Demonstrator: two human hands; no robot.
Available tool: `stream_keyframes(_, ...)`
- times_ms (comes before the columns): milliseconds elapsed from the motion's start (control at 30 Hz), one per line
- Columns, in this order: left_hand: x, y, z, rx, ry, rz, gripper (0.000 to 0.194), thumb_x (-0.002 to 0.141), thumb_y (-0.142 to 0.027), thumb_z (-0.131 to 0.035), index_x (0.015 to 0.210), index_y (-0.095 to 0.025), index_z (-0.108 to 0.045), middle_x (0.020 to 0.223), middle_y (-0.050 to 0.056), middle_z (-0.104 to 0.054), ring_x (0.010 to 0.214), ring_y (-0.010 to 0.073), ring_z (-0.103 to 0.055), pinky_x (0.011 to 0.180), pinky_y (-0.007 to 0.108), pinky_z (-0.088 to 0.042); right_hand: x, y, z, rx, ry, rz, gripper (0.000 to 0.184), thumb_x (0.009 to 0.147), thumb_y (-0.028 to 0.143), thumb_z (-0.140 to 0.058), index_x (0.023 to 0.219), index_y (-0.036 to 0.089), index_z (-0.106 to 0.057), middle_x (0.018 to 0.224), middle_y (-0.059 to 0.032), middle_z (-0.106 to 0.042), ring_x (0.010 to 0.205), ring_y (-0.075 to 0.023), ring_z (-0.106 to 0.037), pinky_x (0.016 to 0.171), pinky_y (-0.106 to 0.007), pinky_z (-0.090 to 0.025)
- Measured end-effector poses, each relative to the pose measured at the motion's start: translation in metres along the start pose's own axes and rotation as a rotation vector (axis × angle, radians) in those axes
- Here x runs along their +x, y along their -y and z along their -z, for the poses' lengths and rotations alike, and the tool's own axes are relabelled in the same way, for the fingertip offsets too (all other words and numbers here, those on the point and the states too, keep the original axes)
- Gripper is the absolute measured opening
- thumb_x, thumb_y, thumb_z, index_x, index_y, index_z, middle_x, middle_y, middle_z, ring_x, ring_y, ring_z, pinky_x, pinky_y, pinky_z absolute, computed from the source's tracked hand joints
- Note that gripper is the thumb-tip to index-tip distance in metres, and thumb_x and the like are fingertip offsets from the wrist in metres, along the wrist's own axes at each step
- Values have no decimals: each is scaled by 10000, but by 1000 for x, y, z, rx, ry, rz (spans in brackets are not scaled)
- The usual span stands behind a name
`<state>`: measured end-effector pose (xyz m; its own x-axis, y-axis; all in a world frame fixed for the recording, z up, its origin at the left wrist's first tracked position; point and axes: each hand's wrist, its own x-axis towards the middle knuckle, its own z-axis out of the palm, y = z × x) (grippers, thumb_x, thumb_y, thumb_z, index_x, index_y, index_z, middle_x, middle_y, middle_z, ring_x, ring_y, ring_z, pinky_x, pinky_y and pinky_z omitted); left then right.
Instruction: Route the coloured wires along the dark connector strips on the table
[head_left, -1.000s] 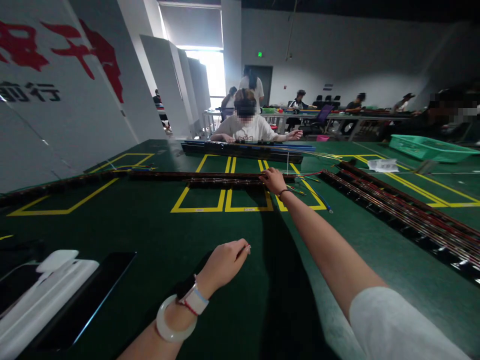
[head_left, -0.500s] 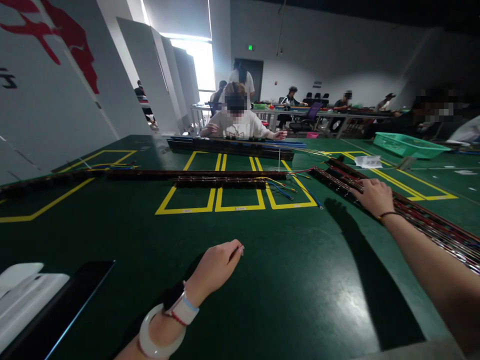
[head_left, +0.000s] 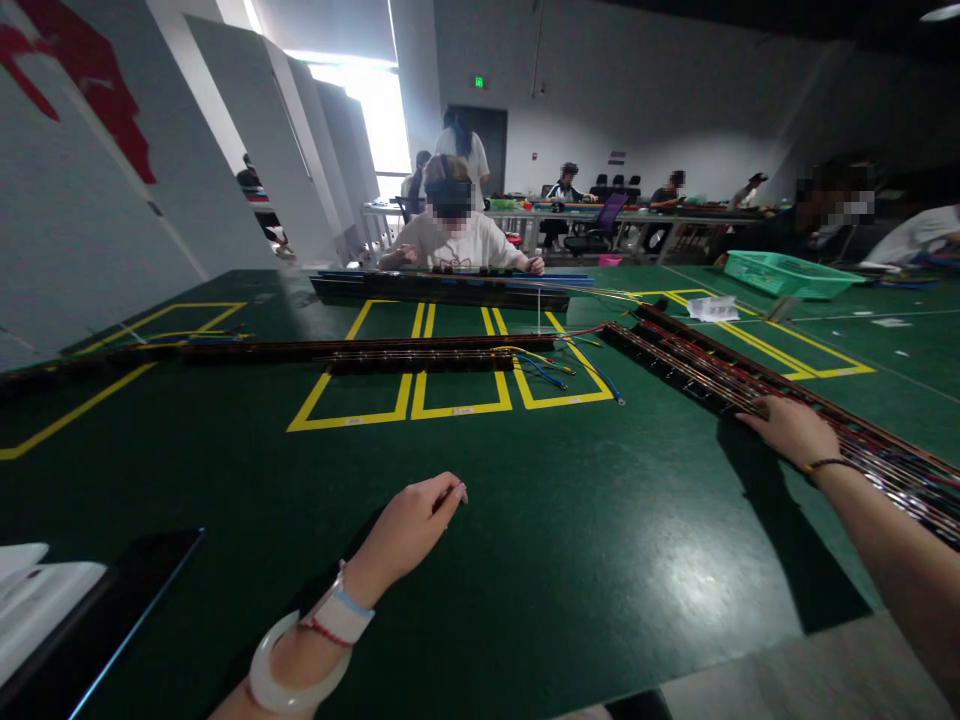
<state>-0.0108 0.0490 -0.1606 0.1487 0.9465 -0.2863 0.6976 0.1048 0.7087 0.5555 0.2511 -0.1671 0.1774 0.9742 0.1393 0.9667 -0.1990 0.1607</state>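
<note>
My left hand (head_left: 409, 525) rests on the green table (head_left: 570, 520) near its front, fingers curled into a loose fist; what they hold, if anything, I cannot make out. A white bangle and a watch sit on that wrist. My right hand (head_left: 787, 428) reaches out to the right and lies with fingers stretched flat on the near edge of a long dark rack of red and dark wires (head_left: 712, 375). A second long rack (head_left: 360, 352) runs across the table's middle, with loose blue and yellow wires (head_left: 559, 372) at its right end.
Yellow tape boxes (head_left: 420, 385) mark the table. A black phone (head_left: 97, 620) and a white case (head_left: 30, 600) lie at the front left. A person sits opposite behind another rack (head_left: 442, 288). A green basket (head_left: 795, 275) stands far right. White partitions line the left.
My right hand left the end of the middle rack, swung right to the wire rack and slid nearer along it. My left hand stayed put. The view turned slightly right.
</note>
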Motion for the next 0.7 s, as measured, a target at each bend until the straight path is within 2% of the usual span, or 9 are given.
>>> stream_keyframes(100,0,1,-1,-18,-7,6,435,899,-513,-289,1042,-207,-561,834,3,-568,674,98,-523,628,232,-417,3,-1,-1,-11,-5,25,406,865,493,-472,1075,172,-604,1034,-133,-604,911,-259,-561,697,-321,-393)
stream_keyframes(433,-1,2,-1,-52,-15,-6,441,895,-503,-296,1041,-188,-566,837,9,-565,678,97,-529,637,237,-431,-16,5,-7,-68,-166,61,487,907,470,-391,1195,110,-549,1052,-203,-557,1011,-319,-503,730,-347,-371)
stream_keyframes(567,-1,2,0,-57,-10,1,426,897,-487,-302,1041,-186,-567,844,10,-566,692,98,-534,645,238,-436,-27,9,-1,-70,-267,69,491,903,444,-417,1198,77,-554,1035,-209,-561,964,-315,-506,732,-351,-356)
stream_keyframes(700,0,2,-1,-63,-4,3,425,899,-484,-302,1043,-185,-567,840,10,-564,685,98,-535,640,238,-437,-35,17,14,-49,-374,24,468,890,431,-452,1166,76,-581,989,-207,-573,888,-296,-524,687,-342,-361)
